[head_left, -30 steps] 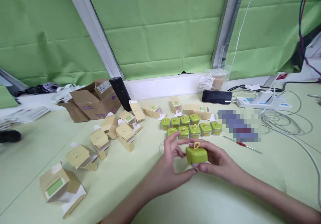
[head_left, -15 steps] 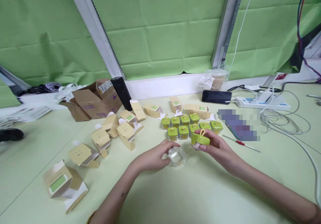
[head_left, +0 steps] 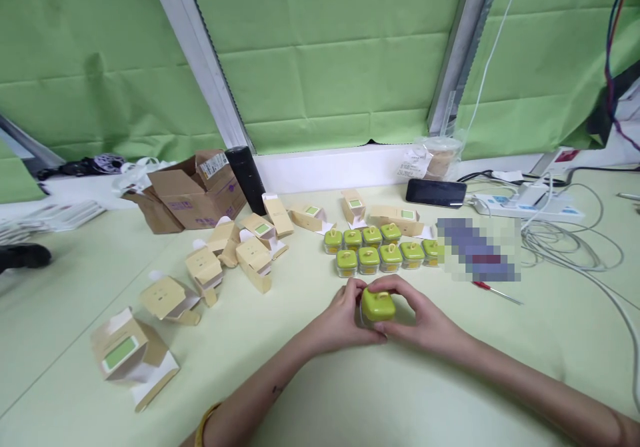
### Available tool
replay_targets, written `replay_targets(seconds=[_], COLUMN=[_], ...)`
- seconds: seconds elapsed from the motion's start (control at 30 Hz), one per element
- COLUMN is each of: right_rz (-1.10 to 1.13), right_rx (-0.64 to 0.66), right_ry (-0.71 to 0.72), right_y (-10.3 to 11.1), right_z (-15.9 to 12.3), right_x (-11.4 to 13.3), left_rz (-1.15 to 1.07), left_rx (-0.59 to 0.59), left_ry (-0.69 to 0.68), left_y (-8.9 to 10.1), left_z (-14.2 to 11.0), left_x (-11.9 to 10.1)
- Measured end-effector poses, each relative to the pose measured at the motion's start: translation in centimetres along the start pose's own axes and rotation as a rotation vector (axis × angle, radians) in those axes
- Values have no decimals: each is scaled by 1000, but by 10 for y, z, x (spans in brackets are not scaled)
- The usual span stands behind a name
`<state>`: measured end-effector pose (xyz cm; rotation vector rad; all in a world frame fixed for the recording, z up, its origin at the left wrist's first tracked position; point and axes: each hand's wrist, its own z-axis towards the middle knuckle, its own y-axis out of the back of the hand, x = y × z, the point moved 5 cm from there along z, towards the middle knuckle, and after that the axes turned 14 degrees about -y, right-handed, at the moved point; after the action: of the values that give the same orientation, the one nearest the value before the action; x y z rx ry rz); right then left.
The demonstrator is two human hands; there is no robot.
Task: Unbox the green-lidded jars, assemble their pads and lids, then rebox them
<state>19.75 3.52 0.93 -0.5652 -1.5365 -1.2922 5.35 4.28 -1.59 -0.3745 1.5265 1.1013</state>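
A small clear jar (head_left: 367, 320), mostly hidden by fingers, stands near the middle of the table. My left hand (head_left: 347, 317) is closed around its left side. On top of the jar sits a green square lid (head_left: 379, 305) with a yellow loop. My right hand (head_left: 413, 313) grips this lid, thumb at the front and fingers behind. Just beyond my hands are two rows of similar green-lidded jars (head_left: 369, 260), with something yellow inside them.
Opened yellow cartons (head_left: 163, 298) lie to the left and behind the jars. A brown cardboard box (head_left: 200, 200) and black cylinder (head_left: 245, 177) stand at the back left. Right are a phone (head_left: 435, 193), red-handled screwdriver (head_left: 483, 285), power strip (head_left: 530, 208) and loose cables (head_left: 575, 250).
My right hand has brought the green lid left and down onto the clear jar. My left hand has shifted slightly right with the jar. The view has moved a little.
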Motion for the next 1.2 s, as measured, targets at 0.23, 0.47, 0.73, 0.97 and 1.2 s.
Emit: replay_targets(seconds=[0.23,0.47,0.73,0.97,1.2], right_rz=[-132,-172,-224,-212,-56], right_rx=[57,38,88,175,142], right_ry=[70,66,28,38,68], right_y=[-6,-1,-5,-12,-18], right_z=[-3,-3,-2,-3,-6], right_x=[3,5,-2,-8,-21], left_rz=[125,163,175,70,321], left_rx=[24,22,49,186,97], left_ry=[14,-16,-35,12,116], left_y=[0,0,0,10,74], left_z=[2,4,3,-3,-18], left_x=[1,-3,1,-8,-9])
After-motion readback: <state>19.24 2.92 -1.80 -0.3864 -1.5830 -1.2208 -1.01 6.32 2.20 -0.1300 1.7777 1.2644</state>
